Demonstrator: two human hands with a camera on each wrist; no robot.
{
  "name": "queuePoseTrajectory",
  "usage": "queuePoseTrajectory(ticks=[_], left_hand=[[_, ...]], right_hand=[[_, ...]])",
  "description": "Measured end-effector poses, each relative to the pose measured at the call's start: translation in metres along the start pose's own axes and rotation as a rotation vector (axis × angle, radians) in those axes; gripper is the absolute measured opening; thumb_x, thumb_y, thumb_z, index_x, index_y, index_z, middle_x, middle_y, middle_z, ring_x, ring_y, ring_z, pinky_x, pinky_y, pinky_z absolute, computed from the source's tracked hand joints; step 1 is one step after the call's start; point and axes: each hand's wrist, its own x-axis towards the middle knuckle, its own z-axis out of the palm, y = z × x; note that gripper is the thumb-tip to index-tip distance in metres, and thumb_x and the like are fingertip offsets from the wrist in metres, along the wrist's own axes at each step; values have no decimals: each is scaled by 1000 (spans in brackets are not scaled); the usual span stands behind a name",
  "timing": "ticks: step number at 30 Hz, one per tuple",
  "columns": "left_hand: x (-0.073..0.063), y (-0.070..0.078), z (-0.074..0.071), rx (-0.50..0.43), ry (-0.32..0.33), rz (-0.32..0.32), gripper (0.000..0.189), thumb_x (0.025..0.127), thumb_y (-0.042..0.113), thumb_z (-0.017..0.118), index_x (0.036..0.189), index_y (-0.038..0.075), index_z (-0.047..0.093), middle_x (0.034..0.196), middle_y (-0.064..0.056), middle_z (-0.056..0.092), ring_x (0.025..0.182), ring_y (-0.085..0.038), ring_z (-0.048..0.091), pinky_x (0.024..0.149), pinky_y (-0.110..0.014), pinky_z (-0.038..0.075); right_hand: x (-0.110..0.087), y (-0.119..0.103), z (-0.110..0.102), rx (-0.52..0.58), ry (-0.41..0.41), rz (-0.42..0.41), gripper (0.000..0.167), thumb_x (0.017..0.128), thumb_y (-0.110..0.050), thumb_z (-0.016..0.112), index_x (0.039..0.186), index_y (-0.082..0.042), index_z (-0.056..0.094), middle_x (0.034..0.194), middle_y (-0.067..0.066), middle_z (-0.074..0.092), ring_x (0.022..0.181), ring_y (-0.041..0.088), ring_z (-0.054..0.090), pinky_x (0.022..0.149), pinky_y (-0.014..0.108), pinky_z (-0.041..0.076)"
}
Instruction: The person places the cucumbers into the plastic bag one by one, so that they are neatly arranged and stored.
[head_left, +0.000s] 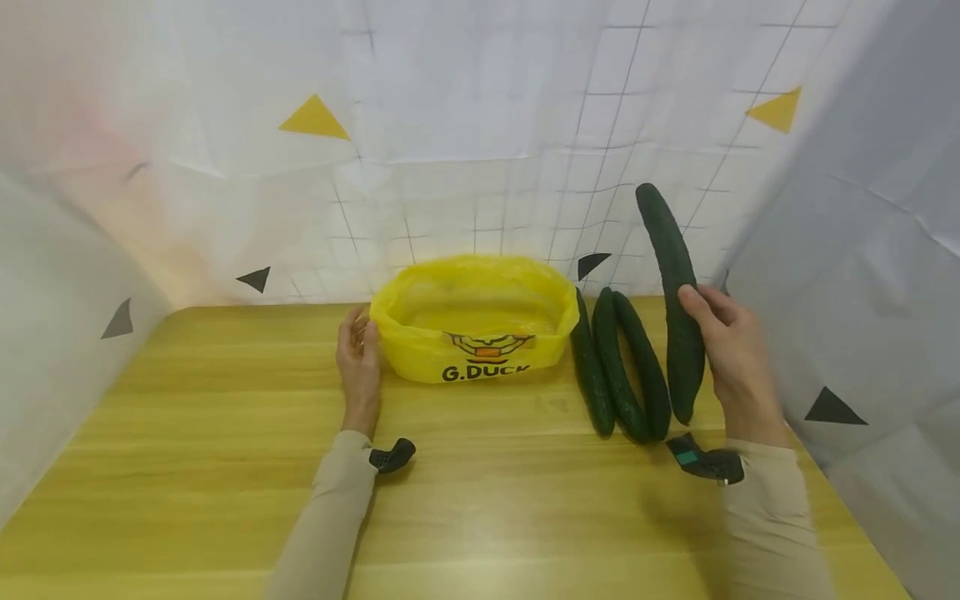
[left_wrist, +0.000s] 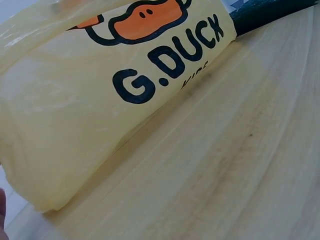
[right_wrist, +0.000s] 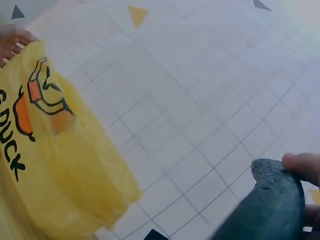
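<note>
My right hand (head_left: 738, 350) grips a long dark green cucumber (head_left: 671, 292) around its lower half and holds it up, nearly upright and tilted left, at the right of the head view. A yellow plastic bag (head_left: 487, 360) printed with "G.DUCK" stands on the table with its mouth spread wide. At the bag's left rim is my left hand (head_left: 358, 367), fingers pointing up and touching its side. Three more cucumbers (head_left: 618, 375) lie side by side against the bag's right end. The right wrist view shows the held cucumber (right_wrist: 267, 210) close up.
The wooden table (head_left: 487, 500) meets a white sheet wall (head_left: 480, 192) with a printed grid close behind the bag. Another white sheet (head_left: 862, 317) borders the table at right. Yellow and black triangles mark the sheets.
</note>
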Motion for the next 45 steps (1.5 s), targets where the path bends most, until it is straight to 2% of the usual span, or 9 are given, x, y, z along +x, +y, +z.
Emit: queuePoseTrajectory(ticks=[3, 6, 10, 15, 22, 26, 36, 41, 45], left_hand=[[-1, 0, -1, 7, -3, -5, 48, 98, 29, 51, 138, 4, 43, 126, -9, 51, 112, -14, 48, 100, -33, 38], [-1, 0, -2, 10, -14, -9, 47, 98, 30, 50, 138, 6, 44, 128, -8, 52, 114, -14, 48, 101, -34, 37], [0, -1, -3, 6, -18, -8, 47, 98, 32, 51, 136, 6, 46, 131, -6, 53, 119, -15, 48, 103, -36, 37], [1, -3, -2, -2, -9, 25, 41, 98, 27, 52, 132, 5, 51, 132, -4, 55, 121, -15, 49, 101, -31, 39], [1, -1, -2, -4, -9, 51, 36, 97, 25, 53, 129, 8, 55, 125, -6, 58, 112, -11, 53, 94, -24, 43], [0, -1, -2, -3, 0, 53, 35, 96, 25, 54, 127, 8, 57, 120, -6, 60, 107, -11, 55, 89, -22, 45], [0, -4, 1, -29, -1, 34, 31, 95, 23, 57, 121, 6, 60, 110, -2, 62, 95, -10, 57, 82, -20, 46], [0, -4, 3, -60, -31, 20, 31, 95, 18, 57, 122, 3, 59, 106, -2, 61, 85, -20, 59, 76, -26, 50], [0, -4, 5, -92, -33, 11, 31, 94, 16, 59, 121, 0, 59, 100, 0, 61, 81, -29, 58, 70, -21, 50]], right_hand=[[-1, -3, 4, -98, -8, 6, 69, 93, -49, 49, 146, -9, 33, 150, 10, 34, 135, 21, 33, 111, 43, 32], [-1, -3, 10, -86, 6, -4, 71, 94, -47, 49, 147, -5, 29, 156, 12, 23, 143, 26, 21, 112, 53, 26], [0, -2, 18, -38, 39, -45, 66, 93, -42, 55, 143, -4, 38, 147, 10, 38, 133, 19, 35, 103, 35, 40], [-2, 0, 26, 113, -2, -131, 55, 91, -32, 62, 136, -3, 49, 116, -7, 57, 99, 1, 57, 74, 11, 49], [-7, -4, 35, 212, -75, -224, 44, 92, -23, 61, 132, -5, 52, 114, -1, 64, 89, 5, 69, 72, 18, 54], [-9, -8, 39, 247, -62, -272, 42, 92, -18, 60, 133, -8, 51, 120, 4, 60, 92, 7, 69, 75, 18, 54], [-6, -14, 49, 488, -20, -386, 38, 91, -2, 57, 129, 0, 52, 122, 14, 55, 95, 19, 69, 79, 27, 55], [-5, -15, 53, 504, -4, -436, 38, 91, 1, 56, 129, 1, 51, 121, 15, 55, 99, 23, 68, 82, 29, 54], [-4, -16, 55, 529, 10, -452, 38, 92, 1, 56, 130, 0, 51, 118, 15, 54, 104, 28, 66, 86, 29, 54]])
